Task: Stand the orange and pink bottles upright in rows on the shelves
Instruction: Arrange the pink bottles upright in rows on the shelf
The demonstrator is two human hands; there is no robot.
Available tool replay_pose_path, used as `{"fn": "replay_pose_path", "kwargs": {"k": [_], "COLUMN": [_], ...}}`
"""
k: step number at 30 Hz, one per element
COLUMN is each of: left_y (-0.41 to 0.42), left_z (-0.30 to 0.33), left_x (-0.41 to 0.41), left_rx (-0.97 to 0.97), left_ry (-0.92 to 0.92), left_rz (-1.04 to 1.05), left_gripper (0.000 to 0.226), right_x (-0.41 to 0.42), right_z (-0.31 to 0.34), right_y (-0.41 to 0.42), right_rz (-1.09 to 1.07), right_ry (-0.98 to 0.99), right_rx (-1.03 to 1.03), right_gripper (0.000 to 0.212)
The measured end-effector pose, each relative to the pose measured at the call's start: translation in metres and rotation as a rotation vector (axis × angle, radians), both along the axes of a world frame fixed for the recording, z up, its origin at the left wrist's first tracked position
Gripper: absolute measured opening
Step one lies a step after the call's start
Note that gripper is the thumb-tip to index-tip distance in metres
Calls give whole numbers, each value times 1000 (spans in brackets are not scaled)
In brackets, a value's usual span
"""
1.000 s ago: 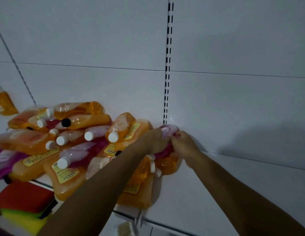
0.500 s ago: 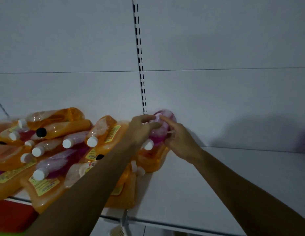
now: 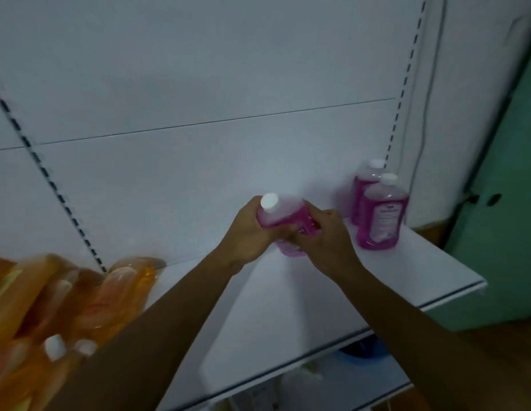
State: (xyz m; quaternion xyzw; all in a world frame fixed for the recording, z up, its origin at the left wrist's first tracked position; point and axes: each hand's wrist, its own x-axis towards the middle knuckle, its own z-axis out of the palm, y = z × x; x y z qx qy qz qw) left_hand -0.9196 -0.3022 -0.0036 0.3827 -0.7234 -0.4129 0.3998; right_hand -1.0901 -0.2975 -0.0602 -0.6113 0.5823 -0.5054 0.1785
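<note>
Both my hands hold a pink bottle [image 3: 283, 216] with a white cap, roughly upright and a little tilted, above the white shelf [image 3: 406, 274]. My left hand [image 3: 249, 232] grips its left side below the cap. My right hand [image 3: 325, 238] wraps its right side and lower body. Two pink bottles stand upright at the shelf's far right, one in front [image 3: 380, 215] and one behind it [image 3: 366, 180]. A blurred pile of orange bottles [image 3: 65, 304] lies on its side at the left.
The white back panel has slotted uprights at the left [image 3: 50, 179] and the right [image 3: 402, 93]. The shelf ends at the right beside a green wall [image 3: 501, 203]. A lower shelf with a blue object [image 3: 362, 350] shows beneath.
The pink bottle has come off the pile and moved right, now caps-up in both hands. My view has swung right, showing the two standing pink bottles.
</note>
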Motion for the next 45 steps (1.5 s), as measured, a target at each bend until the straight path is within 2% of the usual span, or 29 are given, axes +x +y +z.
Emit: {"fn": "replay_pose_path", "kwargs": {"k": [2, 4, 7, 10, 13, 17, 21, 26, 31, 36, 41, 45], "left_y": [-2, -2, -2, -3, 1, 1, 3, -1, 3, 8, 12, 17], "left_z": [-8, -14, -21, -24, -26, -24, -31, -37, -40, -34, -24, -15], "left_x": [-30, -57, -97, -132, -175, -221, -251, -275, -273, -250, -183, -98], "left_rx": [7, -11, -81, -105, -146, -187, -205, -278, -379, -480, -456, -396], "left_ry": [-42, -79, -130, -151, -159, -144, -144, -241, -281, -247, -373, -509], "left_rz": [-28, -43, -57, -117, -135, -113, -107, -43, -16, 60, 112, 208], "left_gripper": [41, 64, 80, 73, 72, 78, 61, 57, 48, 45, 47, 55], "right_x": [-29, -52, -80, -110, -145, -184, -211, -228, -229, -193, -141, -67], "right_z": [-12, -20, -23, -28, -26, -21, -29, -36, -50, -50, -45, -34], "right_y": [10, 21, 42, 56, 70, 80, 81, 74, 64, 81, 84, 72], "right_rz": [-35, -76, -125, -190, -261, -363, -418, -415, -489, -709, -486, -266], "right_ry": [-27, -26, -43, -27, -23, 21, 11, -72, -67, -46, 46, 132], "right_rx": [29, 13, -15, -23, -35, -64, -11, 31, 101, 4, 58, 114], "right_gripper": [73, 85, 77, 79, 51, 60, 48, 40, 40, 30, 19, 37]}}
